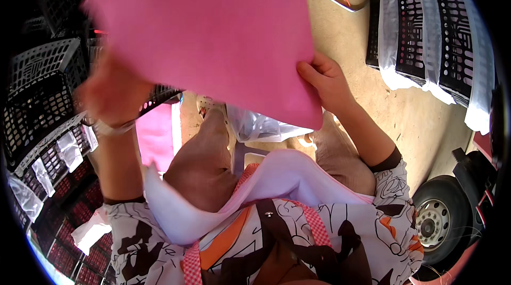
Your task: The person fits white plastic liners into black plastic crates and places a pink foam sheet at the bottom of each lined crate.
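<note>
A large pink sheet [215,41], of paper or thin cloth, is held up in front of me and fills the upper middle of the view. My right hand [327,81] pinches its right edge, thumb on the near face. Motion blur covers my left hand [115,89], which is at the sheet's lower left edge; its grip is unclear. Below that hand lies more pink sheet material [155,137] with a white border. A white cloth or sheet [275,169] with a pinkish edge drapes over my lap. Clear plastic [265,125] shows between my legs, partly hidden by the held sheet.
Black plastic crates [40,81] are stacked at left, some with white plastic strips. On the right stand more crates [431,33] with translucent plastic hanging over their sides. A vehicle wheel [433,217] is at lower right. Tan ground [383,113] runs between.
</note>
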The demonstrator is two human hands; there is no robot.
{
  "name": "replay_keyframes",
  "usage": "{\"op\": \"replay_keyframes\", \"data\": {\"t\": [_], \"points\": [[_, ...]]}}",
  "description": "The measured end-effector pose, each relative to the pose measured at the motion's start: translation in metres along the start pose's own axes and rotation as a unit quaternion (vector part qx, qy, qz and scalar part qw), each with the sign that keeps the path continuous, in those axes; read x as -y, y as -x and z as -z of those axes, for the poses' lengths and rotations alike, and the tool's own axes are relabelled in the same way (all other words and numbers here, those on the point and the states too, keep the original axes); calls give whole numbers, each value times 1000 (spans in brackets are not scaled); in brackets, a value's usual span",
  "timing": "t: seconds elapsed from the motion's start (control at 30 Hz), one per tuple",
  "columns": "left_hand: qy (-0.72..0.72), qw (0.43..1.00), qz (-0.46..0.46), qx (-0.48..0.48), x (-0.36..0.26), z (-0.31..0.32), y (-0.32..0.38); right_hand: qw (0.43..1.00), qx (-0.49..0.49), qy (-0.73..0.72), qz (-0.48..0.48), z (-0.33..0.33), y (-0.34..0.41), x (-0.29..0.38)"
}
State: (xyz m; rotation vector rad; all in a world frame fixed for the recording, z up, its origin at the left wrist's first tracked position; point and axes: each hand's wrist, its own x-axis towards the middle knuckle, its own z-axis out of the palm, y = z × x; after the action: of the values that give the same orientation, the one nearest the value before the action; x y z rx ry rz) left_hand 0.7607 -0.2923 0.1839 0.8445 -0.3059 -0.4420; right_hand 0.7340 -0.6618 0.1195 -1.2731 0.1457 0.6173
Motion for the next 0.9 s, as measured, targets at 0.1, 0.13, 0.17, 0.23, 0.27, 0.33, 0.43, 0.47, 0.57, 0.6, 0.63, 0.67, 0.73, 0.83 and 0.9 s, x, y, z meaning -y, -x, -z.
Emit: {"op": "replay_keyframes", "data": {"t": [0.1,0.13,0.17,0.23,0.27,0.33,0.43,0.47,0.57,0.6,0.63,0.67,0.73,0.83,0.9], "points": [[137,968,168,-126,89,26,-10,989,-61,137,-7,29,-23,-42],[130,952,228,-160,116,37,-7,980,-72,183,-17,39,-26,-61],[124,930,290,-188,135,45,-6,978,-79,193,-25,45,-26,-74],[120,916,335,-187,146,49,-1,972,-95,210,-50,48,-21,-85],[118,908,356,-186,151,49,2,974,-79,204,-58,56,-19,-83],[92,936,301,-156,129,28,1,978,-46,187,-78,49,-15,-46],[81,951,249,-163,99,8,-7,997,-25,-31,-62,32,-6,-2],[83,948,250,-177,104,7,-11,997,-6,-27,-75,36,-6,-1],[67,933,262,-238,152,37,-14,993,-42,-24,-108,48,-15,-32],[44,924,289,-245,164,43,-12,990,-43,46,-123,55,-17,-48],[24,915,315,-251,174,47,-11,982,-44,118,-139,63,-18,-68],[23,913,326,-246,184,51,-9,968,-46,189,-162,69,-15,-85],[18,907,349,-236,195,56,-6,967,-38,205,-147,72,-14,-101],[69,917,312,-239,189,59,-3,981,-6,49,-187,66,-7,-79],[119,921,279,-245,173,58,-5,976,57,9,-210,69,1,-68]]}}
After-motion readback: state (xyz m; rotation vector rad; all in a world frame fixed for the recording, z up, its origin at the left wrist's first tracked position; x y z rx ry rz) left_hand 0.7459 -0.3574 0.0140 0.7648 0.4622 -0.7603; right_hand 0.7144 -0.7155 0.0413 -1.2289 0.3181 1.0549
